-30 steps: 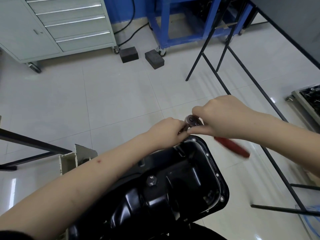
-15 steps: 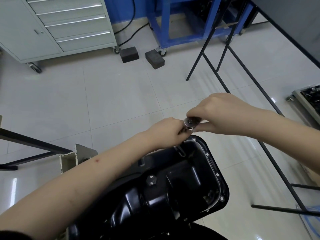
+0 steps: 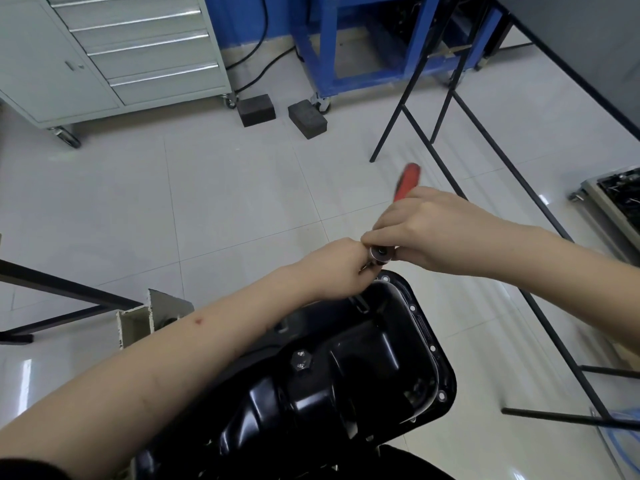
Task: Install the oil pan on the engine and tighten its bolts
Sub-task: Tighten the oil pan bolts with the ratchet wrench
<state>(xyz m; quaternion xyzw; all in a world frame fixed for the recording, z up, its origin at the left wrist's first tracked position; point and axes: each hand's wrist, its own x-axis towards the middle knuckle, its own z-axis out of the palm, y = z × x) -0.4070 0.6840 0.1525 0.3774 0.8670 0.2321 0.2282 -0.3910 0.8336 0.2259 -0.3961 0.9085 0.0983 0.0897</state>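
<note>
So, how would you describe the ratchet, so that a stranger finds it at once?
Find the black oil pan in the lower middle. At its far corner both hands meet, and the right hand grips the ratchet. Only it has a red handle.

Two hands (image 3: 349, 268) work one red-handled ratchet (image 3: 407, 183) over one black oil pan (image 3: 388, 348); two dark blocks (image 3: 258, 110) lie beside one four-drawer cabinet (image 3: 114, 50).

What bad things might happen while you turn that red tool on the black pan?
The ratchet sits at the far corner of the oil pan, and its red handle looks blurred, so it might slip off the bolt. If it slips, the left hand pinching right beneath its head could get knocked. The right hand could also over-tighten.
</note>
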